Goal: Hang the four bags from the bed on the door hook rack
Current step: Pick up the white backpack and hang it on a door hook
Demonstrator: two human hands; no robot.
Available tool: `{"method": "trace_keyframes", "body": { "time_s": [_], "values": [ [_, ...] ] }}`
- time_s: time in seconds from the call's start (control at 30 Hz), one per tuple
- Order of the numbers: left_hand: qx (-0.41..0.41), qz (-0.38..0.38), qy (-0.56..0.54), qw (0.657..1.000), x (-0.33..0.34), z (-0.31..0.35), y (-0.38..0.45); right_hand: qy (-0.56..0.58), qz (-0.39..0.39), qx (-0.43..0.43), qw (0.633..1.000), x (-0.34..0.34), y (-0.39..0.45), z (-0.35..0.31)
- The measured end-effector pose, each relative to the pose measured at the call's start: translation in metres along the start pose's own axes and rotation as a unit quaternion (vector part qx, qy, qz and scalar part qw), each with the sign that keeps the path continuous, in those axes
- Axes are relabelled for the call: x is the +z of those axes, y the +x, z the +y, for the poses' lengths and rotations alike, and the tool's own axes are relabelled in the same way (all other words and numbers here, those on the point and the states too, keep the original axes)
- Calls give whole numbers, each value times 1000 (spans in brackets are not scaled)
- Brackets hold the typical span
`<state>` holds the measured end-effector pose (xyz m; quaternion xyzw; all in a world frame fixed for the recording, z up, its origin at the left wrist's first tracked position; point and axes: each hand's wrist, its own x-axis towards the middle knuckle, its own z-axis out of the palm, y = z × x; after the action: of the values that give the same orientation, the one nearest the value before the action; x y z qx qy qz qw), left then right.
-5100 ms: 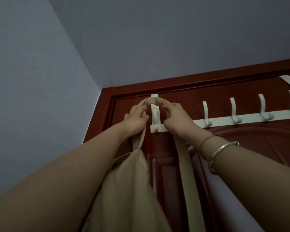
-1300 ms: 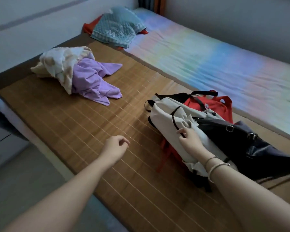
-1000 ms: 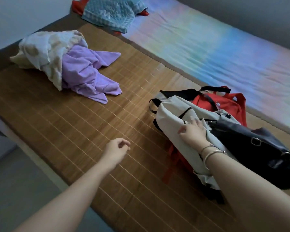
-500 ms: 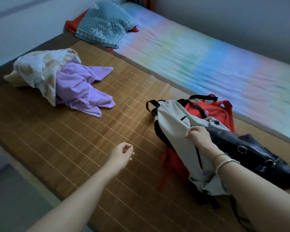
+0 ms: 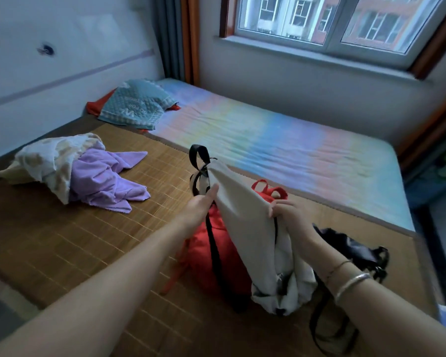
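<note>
A white bag with black straps [image 5: 245, 222] is lifted off the bed, its black top loop up. My right hand [image 5: 291, 217] pinches its fabric on the right side. On the bag's left edge, my left hand [image 5: 200, 206] touches with fingers stretched out; whether it grips is unclear. Under the white bag a red bag [image 5: 204, 251] lies on the bamboo mat [image 5: 62, 240]. A black bag [image 5: 353, 249] rests to the right, behind my right wrist. The door hook rack is out of view.
A purple cloth with a cream blanket [image 5: 70, 171] lies at the left of the mat. A teal pillow [image 5: 137, 104] sits at the head of the bed. The pastel mattress [image 5: 294, 145] runs under the window [image 5: 332, 19].
My right hand has raised the white bag off the red and black bags. My left hand moved from the mat up to the bag's left edge. My view tilted up to the window.
</note>
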<state>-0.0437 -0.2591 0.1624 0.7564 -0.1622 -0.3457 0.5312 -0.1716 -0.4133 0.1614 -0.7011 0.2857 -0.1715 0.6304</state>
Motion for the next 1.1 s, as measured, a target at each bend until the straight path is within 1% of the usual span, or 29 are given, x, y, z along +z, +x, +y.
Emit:
{"method": "trace_keyframes", "body": {
  "time_s": [0.07, 0.13, 0.2, 0.3, 0.37, 0.4, 0.47, 0.6, 0.67, 0.7, 0.77, 0.8, 0.87, 0.97, 1.03, 1.1],
  "values": [
    [7, -7, 6, 1000, 10, 8, -8, -7, -37, -16, 999, -8, -23, -8],
    [24, 40, 21, 999, 20, 6, -15, -12, -47, -11, 999, -18, -41, -7],
    [33, 89, 11, 995, 28, 2, -22, -1, -45, 7, 999, -28, -56, -4],
    [12, 97, -43, 994, 39, -1, -38, 8, -64, 12, 998, -40, -82, 1],
    [-7, 100, -92, 991, 47, -2, -53, 1, -101, 12, 995, -42, -100, 2],
    [-11, 103, -99, 990, 52, -3, -61, 1, -122, 15, 992, -43, -109, 2],
    [-12, 122, -72, 990, 58, -7, -70, 10, -149, 19, 989, -46, -123, 3],
    [11, 163, 26, 986, 67, -9, -89, 34, -173, 16, 984, -57, -141, 6],
    [33, 178, 32, 983, 73, -6, -99, 36, -169, 27, 985, -62, -146, 9],
    [46, 182, 19, 982, 75, -4, -104, 34, -162, 34, 986, -64, -148, 9],
    [58, 163, -65, 983, 77, -1, -112, 38, -148, 45, 987, -68, -149, 4],
    [62, 153, -112, 980, 79, 2, -117, 51, -134, 47, 988, -72, -150, 0],
    [85, 137, -164, 973, 83, 12, -129, 78, -92, 37, 992, -80, -151, -11],
    [123, 107, -180, 970, 84, 26, -146, 34, 4, -5, 999, -95, -149, -28],
    [136, 73, -181, 971, 76, 34, -156, -6, 72, -38, 997, -105, -147, -39],
    [146, 42, -168, 974, 66, 44, -165, -18, 127, -67, 990, -113, -151, -53]
  ]
}}
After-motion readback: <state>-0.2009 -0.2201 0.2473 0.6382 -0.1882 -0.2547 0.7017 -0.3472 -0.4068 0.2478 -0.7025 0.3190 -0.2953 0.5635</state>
